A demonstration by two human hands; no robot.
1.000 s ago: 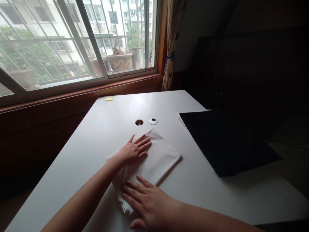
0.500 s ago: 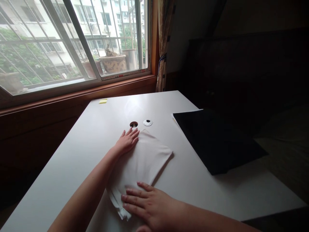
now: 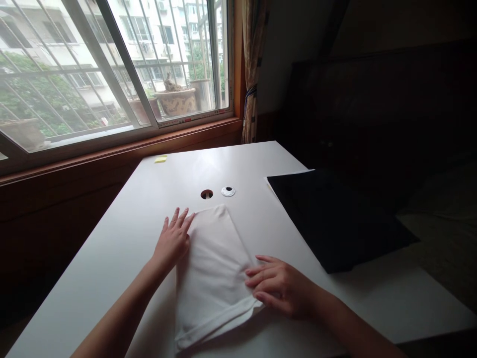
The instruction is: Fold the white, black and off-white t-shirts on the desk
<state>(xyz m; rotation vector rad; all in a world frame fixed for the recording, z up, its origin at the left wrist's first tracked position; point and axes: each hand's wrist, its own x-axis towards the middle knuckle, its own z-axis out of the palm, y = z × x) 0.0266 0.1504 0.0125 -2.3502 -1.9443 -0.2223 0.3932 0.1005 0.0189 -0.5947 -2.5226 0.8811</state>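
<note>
A folded white cloth (image 3: 214, 263), probably a garment, lies on the white table, its near edge showing a few loose layers and soft creases across the middle. My left hand (image 3: 173, 236) rests along the cloth's upper left edge, fingers stretched and apart, some of them on the fabric. At the right edge, lower down, my right hand (image 3: 281, 286) touches the cloth with its fingertips; the fingers are slightly bent and spread, and small wrinkles run from them. Neither hand is closed round the fabric.
On the white table (image 3: 112, 248), a black folded cloth (image 3: 339, 219) lies at the right edge with something white under it. Beyond my hands are a round cable hole (image 3: 206, 194), a round cover (image 3: 228, 191) and a yellow slip (image 3: 160, 159). A barred window and a curtain (image 3: 252, 74) stand behind.
The white cloth has turned, its far end now pointing more straight away from me. My left hand has shifted left and nearer; my right hand has moved right and farther up to the cloth's edge.
</note>
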